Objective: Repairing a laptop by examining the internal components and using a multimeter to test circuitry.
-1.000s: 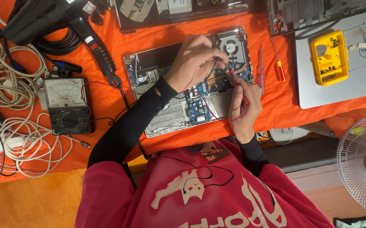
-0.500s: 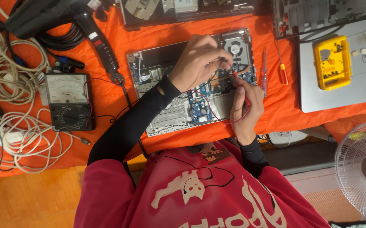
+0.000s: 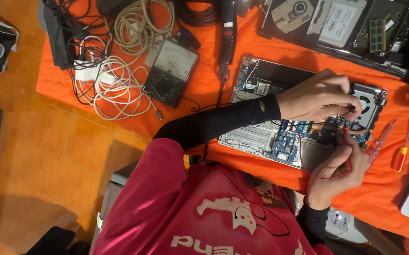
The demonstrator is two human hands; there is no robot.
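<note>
Head view, only view.

Opened laptop base [image 3: 270, 137] lies bottom-up on the orange cloth [image 3: 204, 94] covering the desk, towards the right edge. Board and cooling fan [image 3: 367, 101] are exposed, probably so the parts can be reached from above.

Left hand [image 3: 317, 97] reaches in from the left, black sleeve lying across the laptop base. Its fingers are pinched shut on what looks like a thin black probe [image 3: 343, 113], tip down on the board just beside the fan.

Right hand [image 3: 336, 172] comes up from the near edge, curled closed around a red probe [image 3: 346, 163]. A red lead [image 3: 308, 163] loops back over the board. Both tips sit close together on the same patch of board, which looks like a two-point check.

Analog multimeter [image 3: 171, 71] lies face-up left of the laptop base, dial readable from here. A white cable tangle [image 3: 105, 89] sits at the far-left corner. Two screwdrivers, one clear [image 3: 379, 144] and one red-and-yellow [image 3: 400, 158], are parked right of the laptop base, near the right hand. A second opened laptop [image 3: 336, 23] lies along the far edge.

Compared with 0.5 s ago:
- Both hands are on the same spot of the board, grips unchanged.
- The view has swung left and tilted.
- The yellow box and the floor fan have dropped out of frame.
- More bare floor shows on the left.
- The multimeter and cables now sit nearer the middle.
</note>
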